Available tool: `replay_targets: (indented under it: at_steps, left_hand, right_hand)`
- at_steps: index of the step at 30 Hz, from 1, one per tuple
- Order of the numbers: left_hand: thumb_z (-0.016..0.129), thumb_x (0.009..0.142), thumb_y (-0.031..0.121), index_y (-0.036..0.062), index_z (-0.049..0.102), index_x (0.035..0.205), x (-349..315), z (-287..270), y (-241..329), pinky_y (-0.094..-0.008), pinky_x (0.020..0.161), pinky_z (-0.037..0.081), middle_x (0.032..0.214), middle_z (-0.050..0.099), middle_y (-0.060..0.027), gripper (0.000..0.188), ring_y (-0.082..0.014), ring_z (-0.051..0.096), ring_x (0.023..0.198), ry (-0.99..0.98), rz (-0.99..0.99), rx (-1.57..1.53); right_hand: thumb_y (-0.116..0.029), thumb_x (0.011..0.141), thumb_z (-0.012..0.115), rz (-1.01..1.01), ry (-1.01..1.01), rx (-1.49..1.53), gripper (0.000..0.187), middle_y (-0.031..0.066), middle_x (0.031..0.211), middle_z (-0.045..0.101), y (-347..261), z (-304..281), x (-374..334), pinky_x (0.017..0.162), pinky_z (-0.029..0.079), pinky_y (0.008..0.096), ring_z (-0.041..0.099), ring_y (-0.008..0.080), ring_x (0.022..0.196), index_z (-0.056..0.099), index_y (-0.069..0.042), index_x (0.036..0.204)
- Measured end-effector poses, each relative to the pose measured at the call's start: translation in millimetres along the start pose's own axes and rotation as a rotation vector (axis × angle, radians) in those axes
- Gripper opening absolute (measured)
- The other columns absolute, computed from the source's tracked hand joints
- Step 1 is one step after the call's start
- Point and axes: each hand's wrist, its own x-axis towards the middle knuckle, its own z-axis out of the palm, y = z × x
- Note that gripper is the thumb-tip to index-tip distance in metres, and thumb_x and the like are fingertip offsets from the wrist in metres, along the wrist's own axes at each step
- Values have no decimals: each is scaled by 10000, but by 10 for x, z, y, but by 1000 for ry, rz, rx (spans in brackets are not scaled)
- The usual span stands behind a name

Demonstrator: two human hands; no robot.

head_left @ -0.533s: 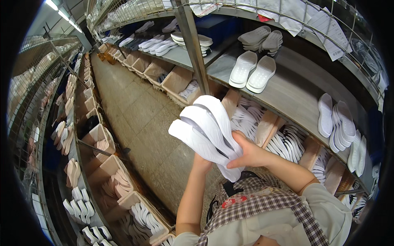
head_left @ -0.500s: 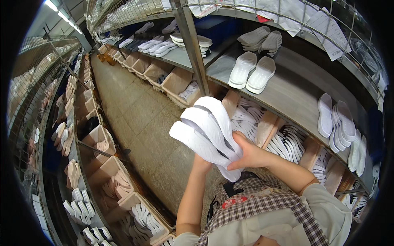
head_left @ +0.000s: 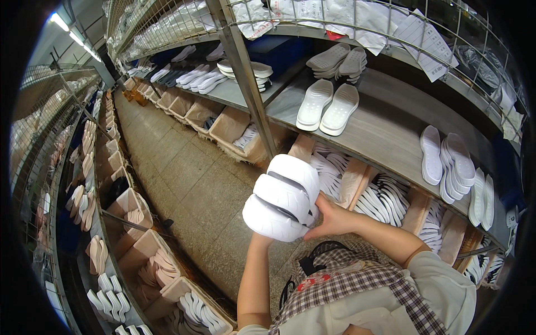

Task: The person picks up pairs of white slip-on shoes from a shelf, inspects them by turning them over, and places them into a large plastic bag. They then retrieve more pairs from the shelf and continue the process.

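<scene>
A stack of three white shoe soles (head_left: 282,198) is held in front of my body, their rounded ends toward the far side. My right hand (head_left: 333,216) grips the near right side of the stack, thumb along its lower edge. From below, my left hand (head_left: 262,240) supports the soles; its fingers are mostly hidden beneath them. On the shelf to the right, a pair of white soles (head_left: 328,107) lies with the studded insides up. Stacked white soles (head_left: 456,162) lie farther right on that same shelf.
Bins of white soles (head_left: 382,201) sit under the right shelf. Along the left rack run bins of pinkish soles (head_left: 159,267) and white soles (head_left: 201,310). A metal post (head_left: 240,72) stands at the right shelf's edge. A tiled floor aisle (head_left: 167,151) runs between the racks.
The stack has tipped, so the soles' rounded ends now face me more and their length looks shortened. Both hands keep hold of it. The view has shifted slightly.
</scene>
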Motion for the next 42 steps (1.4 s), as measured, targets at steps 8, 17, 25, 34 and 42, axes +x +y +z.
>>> replay_targets:
  at_steps: [8,17,25,34,42]
  left_hand:
    - [598,871,316,32,367,1352,258,223,463,-355,1014,367,1356,432,-123,605,-245,440,1217,-328,-81,-972]
    - [473,934,102,19,283,1361,90,387,739,-381,922,472,1273,466,-150,475,-239,518,1126,150,-339,-946]
    - [557,905,130,67,286,1361,55,354,667,-383,907,492,1273,475,-125,534,-243,538,1107,125,-204,-796]
    - [498,936,209,31,389,1284,114,345,444,-349,850,508,1225,506,-121,406,-219,552,1070,115,-250,-848]
    - [466,942,353,47,390,1320,-150,208,502,-347,769,507,1144,494,-152,492,-262,484,1021,-117,-112,-1616]
  right_hand:
    - [-267,623,823,-102,115,-261,978,211,1400,290,232,34,110,1085,231,453,257,359,1312,259,-23,1383]
    - [-100,938,455,126,37,831,333,113,1330,481,320,-243,87,1013,362,347,461,221,1210,514,-21,1256]
    - [-322,892,527,184,29,913,565,121,1291,458,193,-111,-134,990,384,359,460,198,1181,379,-3,1335]
    - [-233,861,592,79,120,720,561,124,1371,394,90,12,-94,1050,314,372,369,208,1272,386,-20,1337]
    - [-382,876,428,357,295,1390,555,125,1190,571,-170,-28,44,841,522,354,616,228,1000,436,-34,1309]
